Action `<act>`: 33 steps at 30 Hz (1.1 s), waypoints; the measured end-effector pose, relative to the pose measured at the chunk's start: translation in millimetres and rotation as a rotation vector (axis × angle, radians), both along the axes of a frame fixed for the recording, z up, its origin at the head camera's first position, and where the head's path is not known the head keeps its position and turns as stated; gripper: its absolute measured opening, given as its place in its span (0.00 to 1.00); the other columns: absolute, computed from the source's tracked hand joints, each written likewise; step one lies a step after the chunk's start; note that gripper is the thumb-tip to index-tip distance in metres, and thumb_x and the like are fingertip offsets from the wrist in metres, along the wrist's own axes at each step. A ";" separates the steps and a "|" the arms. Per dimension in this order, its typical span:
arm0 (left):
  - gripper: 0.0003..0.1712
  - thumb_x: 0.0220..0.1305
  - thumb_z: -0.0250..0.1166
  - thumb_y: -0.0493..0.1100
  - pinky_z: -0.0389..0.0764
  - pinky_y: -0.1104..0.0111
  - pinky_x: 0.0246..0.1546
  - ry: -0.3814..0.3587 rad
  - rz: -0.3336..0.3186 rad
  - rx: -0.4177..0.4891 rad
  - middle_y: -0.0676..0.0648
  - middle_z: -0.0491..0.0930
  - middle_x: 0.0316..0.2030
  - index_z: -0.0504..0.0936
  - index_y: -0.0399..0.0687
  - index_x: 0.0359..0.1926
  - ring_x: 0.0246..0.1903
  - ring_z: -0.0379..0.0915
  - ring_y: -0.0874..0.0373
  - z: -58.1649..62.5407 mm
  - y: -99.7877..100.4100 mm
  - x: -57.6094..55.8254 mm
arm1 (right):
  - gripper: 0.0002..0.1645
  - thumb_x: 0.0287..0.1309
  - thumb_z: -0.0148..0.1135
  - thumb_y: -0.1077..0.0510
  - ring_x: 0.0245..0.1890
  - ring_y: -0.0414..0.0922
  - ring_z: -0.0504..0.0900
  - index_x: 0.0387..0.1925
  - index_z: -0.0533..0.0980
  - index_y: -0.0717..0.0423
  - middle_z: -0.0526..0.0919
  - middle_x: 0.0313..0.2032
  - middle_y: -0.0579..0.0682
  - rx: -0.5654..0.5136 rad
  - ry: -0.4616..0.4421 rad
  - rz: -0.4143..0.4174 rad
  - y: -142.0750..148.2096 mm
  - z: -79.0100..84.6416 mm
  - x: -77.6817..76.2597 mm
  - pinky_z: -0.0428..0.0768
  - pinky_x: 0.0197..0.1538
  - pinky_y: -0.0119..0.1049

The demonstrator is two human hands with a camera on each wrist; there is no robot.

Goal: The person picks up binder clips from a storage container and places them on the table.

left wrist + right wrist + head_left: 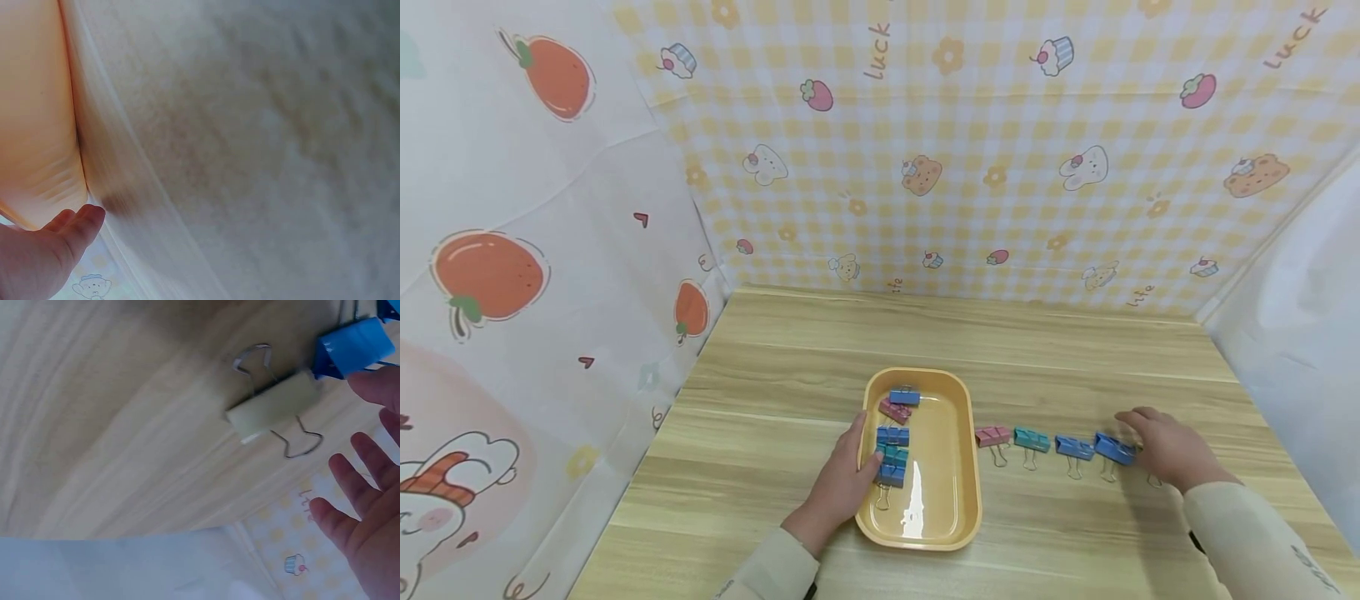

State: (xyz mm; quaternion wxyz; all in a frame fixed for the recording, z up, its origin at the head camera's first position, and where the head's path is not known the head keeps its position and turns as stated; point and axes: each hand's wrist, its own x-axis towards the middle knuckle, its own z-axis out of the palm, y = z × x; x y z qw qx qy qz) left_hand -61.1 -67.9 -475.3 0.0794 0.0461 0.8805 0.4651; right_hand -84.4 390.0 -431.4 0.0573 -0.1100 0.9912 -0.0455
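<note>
My left hand (841,482) grips the left side of a yellow tray (917,543), thumb over the rim and fingers along the outer wall. Inside the tray, along its left side, lie several binder clips, among them a pink clip (895,410) and a blue clip (905,397). My right hand (1174,448) reaches over the right end of a row of clips, fingers spread, holding nothing. Its thumb is right at a blue binder clip (356,347). A pale yellow binder clip (275,405), mostly hidden under that hand in the head view, lies beside the blue one.
Right of the tray, the row runs from a pink clip (992,436) through a green clip (1032,440) to a blue clip (1074,447). They lie on a wood-grain table (775,350), with a checked cloth (970,208) hanging behind it.
</note>
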 end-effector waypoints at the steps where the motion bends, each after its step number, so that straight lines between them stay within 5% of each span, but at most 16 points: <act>1: 0.38 0.65 0.52 0.49 0.59 0.50 0.59 0.000 0.001 0.000 0.37 0.54 0.64 0.44 0.53 0.70 0.61 0.54 0.41 0.3 0.1 0.1 | 0.32 0.35 0.66 0.66 0.44 0.66 0.71 0.50 0.71 0.63 0.71 0.48 0.66 0.006 0.004 0.008 -1.0 1.3 -0.3 0.74 0.31 0.52; 13: 0.38 0.64 0.52 0.47 0.59 0.49 0.58 -0.007 0.007 0.008 0.38 0.54 0.64 0.44 0.54 0.70 0.61 0.54 0.41 1.9 0.5 1.1 | 0.33 0.34 0.68 0.67 0.43 0.68 0.69 0.49 0.70 0.66 0.70 0.46 0.69 0.071 0.046 0.000 -8.3 21.9 -4.6 0.74 0.24 0.50; 24: 0.38 0.64 0.52 0.47 0.59 0.49 0.58 -0.012 0.009 0.006 0.38 0.54 0.64 0.44 0.55 0.70 0.61 0.54 0.41 2.3 0.2 0.9 | 0.38 0.40 0.65 0.64 0.51 0.69 0.64 0.57 0.64 0.65 0.63 0.55 0.69 0.059 0.116 0.010 -35.8 53.8 -12.4 0.67 0.43 0.64; 33: 0.38 0.64 0.52 0.49 0.59 0.50 0.58 -0.020 0.005 0.005 0.39 0.54 0.64 0.44 0.56 0.70 0.61 0.55 0.42 2.9 0.0 1.7 | 0.43 0.38 0.68 0.63 0.52 0.67 0.63 0.59 0.62 0.60 0.61 0.57 0.67 0.060 0.206 0.055 -65.4 66.2 -18.0 0.68 0.42 0.62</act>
